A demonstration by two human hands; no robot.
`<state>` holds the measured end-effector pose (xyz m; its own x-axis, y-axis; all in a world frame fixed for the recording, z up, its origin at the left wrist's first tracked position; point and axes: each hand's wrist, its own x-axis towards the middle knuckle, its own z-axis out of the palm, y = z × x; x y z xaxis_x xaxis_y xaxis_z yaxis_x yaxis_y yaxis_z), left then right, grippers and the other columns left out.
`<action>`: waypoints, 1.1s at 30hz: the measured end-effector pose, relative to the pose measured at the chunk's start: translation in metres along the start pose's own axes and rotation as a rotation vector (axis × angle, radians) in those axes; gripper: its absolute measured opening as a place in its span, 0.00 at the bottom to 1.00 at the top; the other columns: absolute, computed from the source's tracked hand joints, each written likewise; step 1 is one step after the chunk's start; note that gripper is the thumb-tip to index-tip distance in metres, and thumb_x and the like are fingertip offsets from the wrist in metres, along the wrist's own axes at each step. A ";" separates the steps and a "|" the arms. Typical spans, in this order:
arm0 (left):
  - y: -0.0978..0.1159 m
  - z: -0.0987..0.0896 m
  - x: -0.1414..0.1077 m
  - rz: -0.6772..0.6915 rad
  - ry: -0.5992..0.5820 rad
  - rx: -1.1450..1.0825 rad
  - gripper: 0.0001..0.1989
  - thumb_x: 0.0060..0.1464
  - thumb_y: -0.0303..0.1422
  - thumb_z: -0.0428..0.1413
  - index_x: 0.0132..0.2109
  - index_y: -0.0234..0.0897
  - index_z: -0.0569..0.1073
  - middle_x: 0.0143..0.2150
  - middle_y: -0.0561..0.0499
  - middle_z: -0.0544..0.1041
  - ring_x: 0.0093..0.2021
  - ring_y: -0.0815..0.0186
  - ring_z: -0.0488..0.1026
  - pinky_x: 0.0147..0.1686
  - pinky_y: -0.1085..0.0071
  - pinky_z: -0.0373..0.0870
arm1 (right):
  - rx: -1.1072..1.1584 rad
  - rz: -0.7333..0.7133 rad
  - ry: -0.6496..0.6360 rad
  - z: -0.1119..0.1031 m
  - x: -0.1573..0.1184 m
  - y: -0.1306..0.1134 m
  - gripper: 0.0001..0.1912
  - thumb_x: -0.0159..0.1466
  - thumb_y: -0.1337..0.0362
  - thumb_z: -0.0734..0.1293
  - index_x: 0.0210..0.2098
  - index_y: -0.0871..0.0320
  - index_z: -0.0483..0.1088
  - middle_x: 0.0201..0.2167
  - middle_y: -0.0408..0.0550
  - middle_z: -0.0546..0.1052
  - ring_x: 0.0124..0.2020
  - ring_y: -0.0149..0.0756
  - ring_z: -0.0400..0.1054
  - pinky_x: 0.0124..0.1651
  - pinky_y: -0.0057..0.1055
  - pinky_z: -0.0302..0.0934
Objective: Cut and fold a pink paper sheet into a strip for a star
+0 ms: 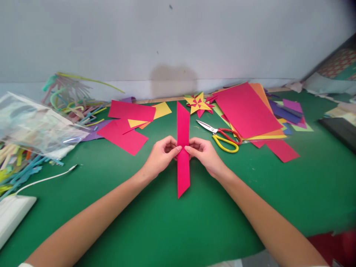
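A long red paper strip (183, 126) with slanted ends stands lengthwise, pointing away from me, above the green table (155, 230). My left hand (164, 154) pinches its left edge near the middle, thumb on top. From the right, my right hand (202, 152) grips the same strip, its thumb tip close to the other thumb. The fingers beneath the paper are partly hidden. Beyond the right hand lie open-bladed or closed scissors, which I cannot tell, with red and yellow handles (226, 149). A yellow and red folded paper star (199, 104) is behind the strip.
Red sheets (247, 111) are stacked over orange and yellow ones at the back right. Red and yellow pieces (130, 111) lie back left. Further left are a plastic bag (41, 126), coloured strips, a white cable (47, 180) and a white device (16, 213).
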<state>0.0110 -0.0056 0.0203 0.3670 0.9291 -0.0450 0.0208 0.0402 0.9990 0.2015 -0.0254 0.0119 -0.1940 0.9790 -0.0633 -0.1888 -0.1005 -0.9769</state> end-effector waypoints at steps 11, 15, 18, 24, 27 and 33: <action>0.003 -0.002 0.002 0.029 0.045 -0.047 0.11 0.58 0.37 0.66 0.38 0.36 0.74 0.30 0.54 0.78 0.31 0.69 0.75 0.32 0.73 0.74 | 0.249 0.036 0.040 0.004 0.002 0.011 0.15 0.59 0.58 0.80 0.44 0.52 0.80 0.36 0.45 0.84 0.34 0.39 0.79 0.44 0.40 0.74; 0.005 -0.002 0.001 0.035 0.037 -0.031 0.10 0.59 0.36 0.65 0.41 0.36 0.75 0.35 0.52 0.79 0.36 0.66 0.77 0.35 0.71 0.75 | 0.261 0.011 0.072 0.006 0.002 0.012 0.13 0.58 0.61 0.79 0.43 0.52 0.81 0.37 0.44 0.84 0.35 0.38 0.78 0.45 0.38 0.73; 0.007 -0.002 0.000 0.058 0.024 0.024 0.08 0.59 0.35 0.64 0.43 0.37 0.75 0.39 0.51 0.80 0.39 0.65 0.78 0.39 0.69 0.77 | 0.233 0.007 0.085 0.006 0.002 0.012 0.14 0.59 0.60 0.78 0.44 0.51 0.80 0.35 0.43 0.83 0.35 0.37 0.77 0.44 0.36 0.73; 0.006 -0.002 -0.001 0.081 0.046 0.075 0.07 0.61 0.34 0.62 0.43 0.37 0.75 0.39 0.50 0.79 0.40 0.63 0.77 0.39 0.68 0.80 | 0.167 -0.009 0.106 0.005 0.001 0.012 0.11 0.60 0.61 0.77 0.42 0.51 0.80 0.36 0.44 0.84 0.35 0.39 0.78 0.43 0.37 0.73; 0.004 0.001 -0.004 0.066 0.038 0.028 0.08 0.62 0.35 0.62 0.45 0.37 0.75 0.39 0.49 0.79 0.40 0.62 0.79 0.36 0.67 0.82 | 0.162 -0.017 0.157 0.006 0.001 0.012 0.08 0.59 0.61 0.77 0.39 0.52 0.80 0.36 0.44 0.84 0.36 0.40 0.78 0.45 0.38 0.73; 0.005 0.007 -0.009 0.084 0.102 0.011 0.06 0.62 0.33 0.60 0.44 0.37 0.72 0.36 0.52 0.76 0.34 0.67 0.77 0.31 0.71 0.80 | 0.213 -0.016 0.203 0.008 0.000 0.013 0.07 0.58 0.61 0.78 0.35 0.53 0.79 0.34 0.44 0.83 0.34 0.39 0.77 0.44 0.38 0.73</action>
<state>0.0147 -0.0163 0.0253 0.2717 0.9615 0.0403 0.0037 -0.0430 0.9991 0.1910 -0.0278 0.0004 0.0035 0.9940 -0.1089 -0.3924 -0.0988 -0.9145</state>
